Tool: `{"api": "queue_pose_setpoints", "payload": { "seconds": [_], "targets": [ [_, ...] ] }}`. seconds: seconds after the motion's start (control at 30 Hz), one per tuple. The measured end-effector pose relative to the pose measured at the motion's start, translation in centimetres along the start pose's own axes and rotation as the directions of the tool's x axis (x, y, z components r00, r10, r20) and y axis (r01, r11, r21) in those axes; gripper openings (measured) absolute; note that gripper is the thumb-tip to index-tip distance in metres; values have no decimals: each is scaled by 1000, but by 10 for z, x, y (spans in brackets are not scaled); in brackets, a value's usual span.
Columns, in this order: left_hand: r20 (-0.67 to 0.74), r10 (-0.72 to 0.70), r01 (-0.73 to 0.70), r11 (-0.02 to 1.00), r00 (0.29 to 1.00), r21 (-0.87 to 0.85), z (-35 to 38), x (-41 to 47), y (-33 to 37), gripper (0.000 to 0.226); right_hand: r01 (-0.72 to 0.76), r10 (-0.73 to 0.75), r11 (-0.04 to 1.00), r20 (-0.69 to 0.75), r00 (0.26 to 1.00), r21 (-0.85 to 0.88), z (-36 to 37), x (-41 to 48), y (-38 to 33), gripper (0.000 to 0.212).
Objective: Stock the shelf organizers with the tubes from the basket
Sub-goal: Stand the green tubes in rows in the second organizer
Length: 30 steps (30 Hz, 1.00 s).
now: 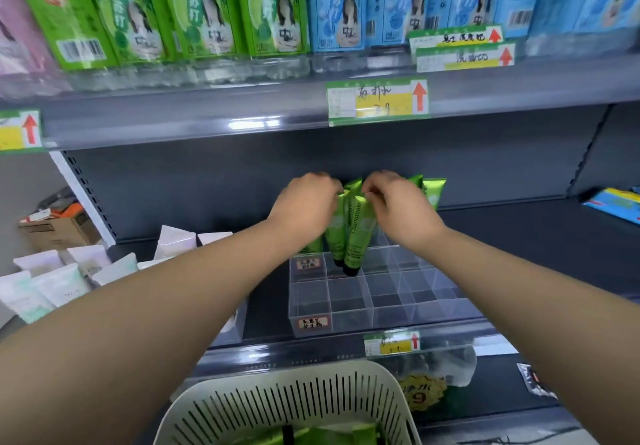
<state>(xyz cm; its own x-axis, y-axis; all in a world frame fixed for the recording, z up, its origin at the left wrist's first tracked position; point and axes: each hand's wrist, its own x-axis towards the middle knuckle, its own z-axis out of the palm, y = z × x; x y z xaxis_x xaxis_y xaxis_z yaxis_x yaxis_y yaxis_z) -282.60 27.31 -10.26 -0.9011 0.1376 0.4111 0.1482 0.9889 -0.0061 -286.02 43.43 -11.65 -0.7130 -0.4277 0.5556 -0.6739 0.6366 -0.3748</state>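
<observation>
A clear plastic organizer (349,300) with several compartments stands on the dark shelf. Green tubes (356,236) marked "Chamomile" stand cap down in its back compartments, and more green tubes (434,193) lean behind my right hand. My left hand (304,202) and my right hand (394,205) both pinch the top ends of the green tubes in the middle. A cream slotted basket (287,406) sits low in front of me with more green tubes (322,436) inside.
White and pale tubes (65,281) fill another organizer on the left. Green and blue cartons (263,8) line the shelf above, with price tags (377,101) on its edge. A cardboard box (59,229) stands far left. A blue packet (613,203) lies at right.
</observation>
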Motion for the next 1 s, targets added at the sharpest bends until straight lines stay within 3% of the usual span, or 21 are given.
{"api": "queue_pose_setpoints", "payload": {
  "seconds": [0.3, 0.63, 1.0],
  "targets": [
    [-51, 34, -34, 999, 998, -4, 13, 28, -15, 23, -38, 35, 999, -58, 998, -35, 14, 24, 12, 16],
    [13, 63, -63, 997, 998, 39, 37, 47, -27, 22, 6, -12, 997, -72, 997, -75, 32, 41, 25, 16],
    [76, 41, -44, 998, 996, 36, 64, 51, -28, 21, 41, -37, 997, 60, 997, -61, 61, 37, 36, 14]
  ]
}}
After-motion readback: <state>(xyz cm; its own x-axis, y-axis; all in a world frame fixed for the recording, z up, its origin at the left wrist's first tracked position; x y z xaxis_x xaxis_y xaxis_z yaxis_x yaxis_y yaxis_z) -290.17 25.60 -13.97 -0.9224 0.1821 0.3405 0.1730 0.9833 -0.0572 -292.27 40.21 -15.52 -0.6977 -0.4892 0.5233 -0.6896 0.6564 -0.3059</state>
